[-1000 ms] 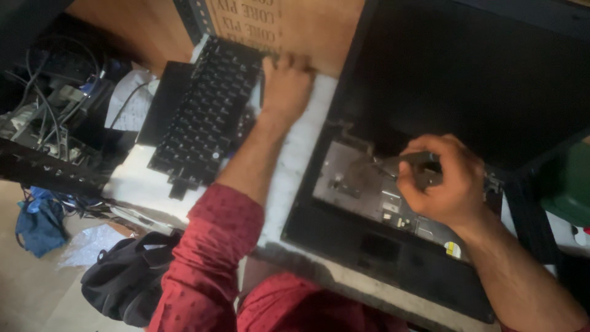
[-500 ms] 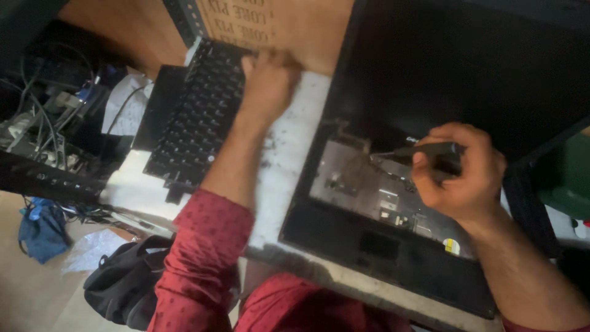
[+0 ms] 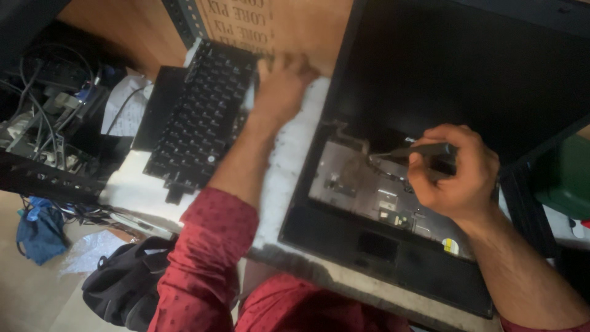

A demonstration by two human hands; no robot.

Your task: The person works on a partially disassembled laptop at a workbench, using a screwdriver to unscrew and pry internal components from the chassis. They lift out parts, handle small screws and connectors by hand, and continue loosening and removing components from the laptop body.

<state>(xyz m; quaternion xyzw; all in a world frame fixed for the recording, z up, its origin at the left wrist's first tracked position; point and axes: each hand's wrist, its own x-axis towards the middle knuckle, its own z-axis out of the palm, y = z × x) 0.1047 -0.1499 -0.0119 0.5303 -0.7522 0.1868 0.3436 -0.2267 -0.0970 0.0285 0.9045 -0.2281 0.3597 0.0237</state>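
Fingers of the right hand (image 3: 458, 175) clamp round a dark screwdriver (image 3: 413, 151), tip at the opened laptop (image 3: 381, 197); left hand (image 3: 279, 86) rests flat, fingers spread, beside the loose keyboard (image 3: 200, 120).

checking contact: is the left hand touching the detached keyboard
Touching: the head view shows the left hand resting on the detached keyboard's right edge.

A deep red sleeve with tiny pale dots (image 3: 209, 246) covers the left arm. The loose rectangular plastic keyboard (image 3: 200, 120) is black, lying on a white foam sheet (image 3: 289, 160). The opened laptop's plastic shell (image 3: 393, 246) is black, its bared metal plate (image 3: 356, 184) dull grey. Behind stands a brown cardboard box (image 3: 295, 24); a blue cloth bundle (image 3: 38, 233) and black fabric bag (image 3: 123, 283) lie below.
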